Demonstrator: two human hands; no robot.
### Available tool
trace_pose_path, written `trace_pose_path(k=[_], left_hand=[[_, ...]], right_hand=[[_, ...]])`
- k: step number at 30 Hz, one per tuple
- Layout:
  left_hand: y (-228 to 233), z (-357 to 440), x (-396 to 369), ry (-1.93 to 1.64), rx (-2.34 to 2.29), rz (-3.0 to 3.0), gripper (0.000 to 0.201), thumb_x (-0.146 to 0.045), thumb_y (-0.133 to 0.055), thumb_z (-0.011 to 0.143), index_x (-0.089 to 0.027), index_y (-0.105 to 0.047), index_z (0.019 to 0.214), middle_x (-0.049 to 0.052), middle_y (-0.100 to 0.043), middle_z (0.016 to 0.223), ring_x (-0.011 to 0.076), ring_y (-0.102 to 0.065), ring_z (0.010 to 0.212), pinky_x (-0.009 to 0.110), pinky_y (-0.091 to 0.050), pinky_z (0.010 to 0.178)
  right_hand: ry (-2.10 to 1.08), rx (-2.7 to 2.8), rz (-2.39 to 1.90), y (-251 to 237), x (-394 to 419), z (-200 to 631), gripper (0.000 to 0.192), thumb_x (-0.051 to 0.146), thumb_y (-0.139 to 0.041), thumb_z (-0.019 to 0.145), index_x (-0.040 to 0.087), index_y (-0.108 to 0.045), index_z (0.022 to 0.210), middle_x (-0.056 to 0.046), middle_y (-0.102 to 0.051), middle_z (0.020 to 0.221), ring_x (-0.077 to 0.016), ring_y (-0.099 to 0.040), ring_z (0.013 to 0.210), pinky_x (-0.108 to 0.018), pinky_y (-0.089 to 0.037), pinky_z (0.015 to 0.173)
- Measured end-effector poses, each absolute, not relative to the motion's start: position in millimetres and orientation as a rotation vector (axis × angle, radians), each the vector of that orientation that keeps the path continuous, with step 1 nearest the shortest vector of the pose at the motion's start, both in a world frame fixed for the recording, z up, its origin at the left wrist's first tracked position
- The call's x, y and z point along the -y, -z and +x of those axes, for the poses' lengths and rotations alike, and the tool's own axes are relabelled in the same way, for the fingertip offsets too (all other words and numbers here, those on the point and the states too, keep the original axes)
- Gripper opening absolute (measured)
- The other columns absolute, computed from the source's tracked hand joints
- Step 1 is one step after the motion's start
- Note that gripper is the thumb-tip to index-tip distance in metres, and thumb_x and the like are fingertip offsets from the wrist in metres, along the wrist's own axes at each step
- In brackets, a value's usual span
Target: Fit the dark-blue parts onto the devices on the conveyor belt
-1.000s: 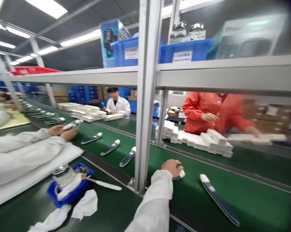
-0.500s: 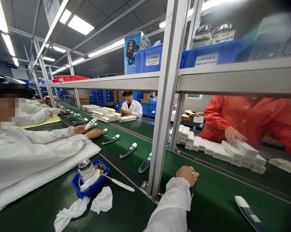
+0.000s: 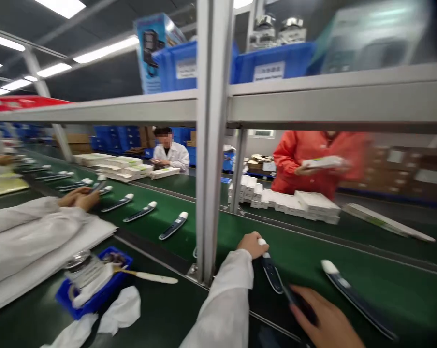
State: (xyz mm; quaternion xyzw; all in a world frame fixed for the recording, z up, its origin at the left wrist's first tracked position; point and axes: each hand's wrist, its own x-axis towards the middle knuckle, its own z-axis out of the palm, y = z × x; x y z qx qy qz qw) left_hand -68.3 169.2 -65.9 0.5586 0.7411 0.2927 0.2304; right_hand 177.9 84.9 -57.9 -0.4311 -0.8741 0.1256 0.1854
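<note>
Gripping the white-tipped end of a dark blue thermometer (image 3: 271,270), the left hand (image 3: 253,244) curls its fingers around the device's head just past the upright metal post (image 3: 207,145). The thermometer lies on the green belt (image 3: 349,251), its body running from that hand toward the right hand (image 3: 325,319). The right hand comes in low at the bottom edge of the view, blurred, its fingers extended and close together over the thermometer's dark tail end; whether they actually clasp it cannot be told.

Just beyond the right hand, on its outer side, a second thermometer (image 3: 356,299) lies on the belt, apart from both hands. To the far side of the left hand, past the post, three more thermometers (image 3: 173,225) lie in a row along the belt, well apart from it. Near the left sleeve (image 3: 225,299), on the green bench (image 3: 167,314), stands a blue tray (image 3: 95,290) holding a jar and a cloth, with a white stick (image 3: 149,277) resting on its rim and white wipes (image 3: 109,316) beside it.

Farther out on the left hand's side, a co-worker's white-sleeved hands (image 3: 77,198) hold another device over the belt. Across the belt from both hands, a person in an orange coat (image 3: 313,159) holds a white box above stacked white boxes (image 3: 294,203). Above, a shelf carries blue bins (image 3: 272,65).
</note>
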Motion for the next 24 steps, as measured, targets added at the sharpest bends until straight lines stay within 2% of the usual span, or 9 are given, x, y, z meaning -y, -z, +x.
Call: trace_pose_path(k=[3, 8, 19, 22, 24], left_hand=[[67.3, -67.1, -175.9, -0.821, -1.988, 1.629, 0.027, -0.04, -0.064, 0.078, -0.022, -0.063, 0.097, 0.006, -0.072, 0.097, 0.0212, -0.068, 0.092, 0.029, -0.051, 0.079], [71.2, -59.9, -181.9, -0.856, -1.909, 1.735, 0.023, -0.043, -0.063, 0.082, -0.022, -0.059, 0.089, 0.002, -0.07, 0.086, 0.0182, -0.066, 0.081, 0.025, -0.047, 0.068], [74.1, -27.2, -186.7, -0.856, -1.886, 1.733, 0.027, -0.048, -0.06, 0.085, -0.023, -0.054, 0.093, 0.004, -0.07, 0.09, 0.0196, -0.066, 0.081, 0.027, -0.044, 0.066], [75.3, -15.9, -186.3, -0.833, -1.918, 1.748, 0.025, -0.046, -0.059, 0.087, -0.023, -0.055, 0.097, 0.004, -0.069, 0.091, 0.0202, -0.066, 0.084, 0.027, -0.045, 0.07], [73.9, -13.1, -184.7, -0.832, -1.894, 1.797, 0.029, -0.047, -0.057, 0.088, -0.022, -0.057, 0.102, 0.006, -0.068, 0.101, 0.021, -0.066, 0.092, 0.029, -0.047, 0.076]], right_hand=[[-0.505, 2.445, -1.253, 52.7, -96.6, 143.7, 0.041, 0.035, -0.042, 0.094, 0.022, -0.065, 0.124, -0.009, -0.067, 0.127, -0.0262, -0.066, 0.11, -0.035, -0.052, 0.097], [-0.301, 2.434, -1.41, 54.8, -103.1, 132.9, 0.04, 0.022, -0.045, 0.093, 0.017, -0.065, 0.127, -0.011, -0.065, 0.13, -0.0281, -0.061, 0.117, -0.036, -0.051, 0.099], [-0.247, 2.473, -1.459, 64.2, -115.2, 160.8, 0.04, 0.02, -0.043, 0.098, 0.014, -0.058, 0.134, -0.012, -0.059, 0.138, -0.0255, -0.061, 0.12, -0.036, -0.051, 0.1], [-0.267, 2.451, -1.489, 61.6, -120.7, 163.5, 0.039, 0.02, -0.042, 0.098, 0.014, -0.059, 0.133, -0.012, -0.057, 0.139, -0.0266, -0.062, 0.119, -0.038, -0.05, 0.099], [-0.339, 2.415, -1.497, 57.3, -122.1, 171.0, 0.039, 0.024, -0.044, 0.099, 0.017, -0.06, 0.133, -0.011, -0.057, 0.14, -0.0264, -0.059, 0.122, -0.037, -0.048, 0.102]])
